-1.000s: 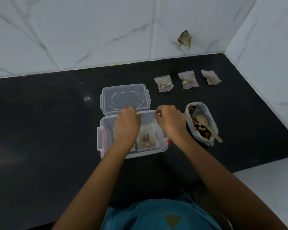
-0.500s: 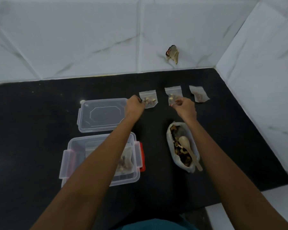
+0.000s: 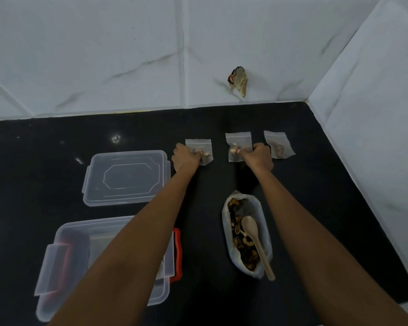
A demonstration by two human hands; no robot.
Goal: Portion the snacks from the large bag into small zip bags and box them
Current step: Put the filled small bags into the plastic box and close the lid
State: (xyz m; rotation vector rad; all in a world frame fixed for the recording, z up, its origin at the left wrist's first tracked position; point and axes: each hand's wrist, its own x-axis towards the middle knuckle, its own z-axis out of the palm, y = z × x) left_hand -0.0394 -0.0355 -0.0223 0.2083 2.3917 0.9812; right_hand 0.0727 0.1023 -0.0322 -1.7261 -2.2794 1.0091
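At the back of the black bench (image 3: pixel 45 161), my left hand (image 3: pixel 186 158) pinches one small clear snack-filled zip bag (image 3: pixel 199 145), my right hand (image 3: pixel 257 156) pinches a second zip bag (image 3: pixel 237 142), and a third zip bag (image 3: pixel 278 144) lies just beside, so I judge all three still await the open clear plastic box (image 3: pixel 64 255).

Black counter (image 3: pixel 45 161), white-marble wall tiles (image 3: pixel 104 43)

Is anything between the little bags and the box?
Nothing visible does. The left hand grips the left zip bag, the right hand the middle zip bag; the box sits open, its lid lying apart.
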